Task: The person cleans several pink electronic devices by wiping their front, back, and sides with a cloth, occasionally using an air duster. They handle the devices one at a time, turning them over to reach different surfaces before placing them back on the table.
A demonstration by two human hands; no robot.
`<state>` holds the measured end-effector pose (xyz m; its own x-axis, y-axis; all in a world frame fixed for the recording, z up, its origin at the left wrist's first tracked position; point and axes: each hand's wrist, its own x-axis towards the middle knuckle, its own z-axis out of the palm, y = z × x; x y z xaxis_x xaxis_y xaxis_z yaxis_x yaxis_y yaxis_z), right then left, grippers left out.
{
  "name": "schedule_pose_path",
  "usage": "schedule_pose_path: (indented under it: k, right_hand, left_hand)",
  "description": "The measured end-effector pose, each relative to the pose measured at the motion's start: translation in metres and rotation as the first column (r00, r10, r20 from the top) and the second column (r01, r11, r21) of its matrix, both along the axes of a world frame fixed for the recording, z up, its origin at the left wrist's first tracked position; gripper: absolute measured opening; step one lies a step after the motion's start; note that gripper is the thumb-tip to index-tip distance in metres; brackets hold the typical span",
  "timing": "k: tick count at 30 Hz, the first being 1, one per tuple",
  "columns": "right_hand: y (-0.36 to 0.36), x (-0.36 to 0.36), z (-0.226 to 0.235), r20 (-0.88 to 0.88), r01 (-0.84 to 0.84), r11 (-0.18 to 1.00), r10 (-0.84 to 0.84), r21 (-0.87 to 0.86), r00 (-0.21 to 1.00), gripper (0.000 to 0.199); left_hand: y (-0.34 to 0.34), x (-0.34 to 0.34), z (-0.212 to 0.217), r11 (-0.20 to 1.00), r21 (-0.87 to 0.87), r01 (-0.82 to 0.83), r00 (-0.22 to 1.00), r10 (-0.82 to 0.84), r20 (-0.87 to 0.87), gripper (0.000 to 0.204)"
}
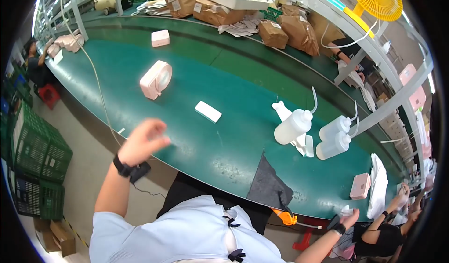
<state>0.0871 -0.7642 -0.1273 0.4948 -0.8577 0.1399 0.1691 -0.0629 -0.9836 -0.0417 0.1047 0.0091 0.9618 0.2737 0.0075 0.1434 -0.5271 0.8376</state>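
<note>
My left hand hovers over the near edge of the green table, fingers curved and apart, with nothing in it. Beyond it stands a pale pink device with a round front, and to its right lies a small white block. At the far right my right hand is closed on a crumpled white cloth by the table edge. Just past that hand sit a pink box-shaped device and a folded white cloth. A dark grey cloth lies between my hands at the edge.
Translucent squeeze bottles with bent spouts stand right of centre, white cloth beside them. Another pink box sits farther back. An orange-handled tool hangs at the edge. Green crates stand left; a yellow fan is overhead. Co-workers sit at both ends.
</note>
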Motion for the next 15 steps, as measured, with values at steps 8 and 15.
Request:
schedule_pose_path:
  k: [8, 15]
  right_hand:
    - [0.093, -0.114, 0.100, 0.183, 0.000, 0.999, 0.010, -0.055, 0.983, 0.033]
    - [0.133, -0.158, 0.064, 0.066, -0.074, 0.996, 0.077, -0.047, 0.995, 0.027]
  left_hand:
    - [0.116, 0.139, 0.024, 0.722, 0.621, -0.305, 0.945, 0.312, 0.100, 0.083]
    - [0.148, 0.210, 0.018, 0.755, 0.650, -0.087, 0.903, 0.336, -0.269, 0.082]
